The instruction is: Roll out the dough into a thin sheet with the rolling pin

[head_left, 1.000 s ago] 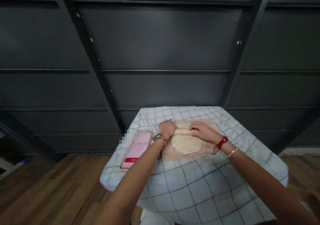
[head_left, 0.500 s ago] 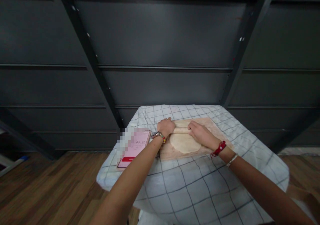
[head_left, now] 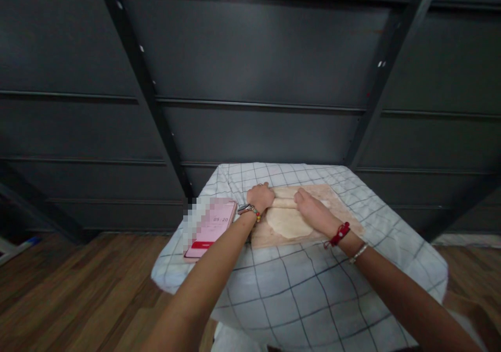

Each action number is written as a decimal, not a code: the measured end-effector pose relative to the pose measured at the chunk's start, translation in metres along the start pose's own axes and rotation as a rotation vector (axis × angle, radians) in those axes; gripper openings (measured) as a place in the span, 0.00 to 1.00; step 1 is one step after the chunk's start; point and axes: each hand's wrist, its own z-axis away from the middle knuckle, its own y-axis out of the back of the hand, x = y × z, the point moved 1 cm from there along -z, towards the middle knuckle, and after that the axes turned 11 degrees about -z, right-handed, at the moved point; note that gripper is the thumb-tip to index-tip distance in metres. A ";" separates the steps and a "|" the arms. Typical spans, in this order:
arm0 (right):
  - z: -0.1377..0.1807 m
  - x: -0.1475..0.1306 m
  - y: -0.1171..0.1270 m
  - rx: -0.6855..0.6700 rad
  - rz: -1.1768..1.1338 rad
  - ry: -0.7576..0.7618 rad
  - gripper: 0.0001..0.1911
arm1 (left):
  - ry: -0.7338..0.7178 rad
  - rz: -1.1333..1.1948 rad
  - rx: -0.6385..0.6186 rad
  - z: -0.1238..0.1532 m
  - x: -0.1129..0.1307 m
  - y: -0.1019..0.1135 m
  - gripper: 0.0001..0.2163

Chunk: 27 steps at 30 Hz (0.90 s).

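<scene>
A pale rolling pin (head_left: 285,203) lies crosswise on a flat, rounded sheet of dough (head_left: 288,223). My left hand (head_left: 260,196) is closed round the pin's left end. Round its right part, my right hand (head_left: 312,209) is closed as well. Dough shows on both the near and far sides of the pin. Beneath the dough is a light, wood-coloured board or mat (head_left: 266,242). My fingers hide both ends of the pin.
A white checked cloth (head_left: 282,284) covers the small table. Left of my left wrist lies a phone (head_left: 213,229) with a lit pink screen. Dark metal panels (head_left: 258,133) rise behind the table, and a wooden floor (head_left: 117,284) surrounds it.
Both hands keep their grip on the rolling pin, which has hardly moved on the dough. My right wrist sits slightly further left, and the whole view has tilted a little.
</scene>
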 end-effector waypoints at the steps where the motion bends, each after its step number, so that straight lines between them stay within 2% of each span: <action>1: 0.001 0.000 0.001 0.002 -0.001 0.000 0.18 | 0.007 0.005 -0.006 0.000 0.000 0.000 0.18; 11: 0.003 0.003 -0.002 0.030 0.027 0.049 0.17 | 0.022 0.029 -0.043 -0.005 0.000 -0.001 0.18; 16: 0.006 0.012 -0.007 0.049 0.061 0.085 0.09 | 0.014 0.045 -0.064 -0.008 -0.002 -0.002 0.19; 22: 0.010 0.021 -0.012 0.106 0.099 0.223 0.09 | -0.019 0.005 -0.061 -0.010 -0.002 -0.004 0.18; 27: 0.008 0.018 -0.010 0.089 0.120 0.238 0.09 | -0.041 -0.007 -0.068 -0.011 -0.002 -0.003 0.18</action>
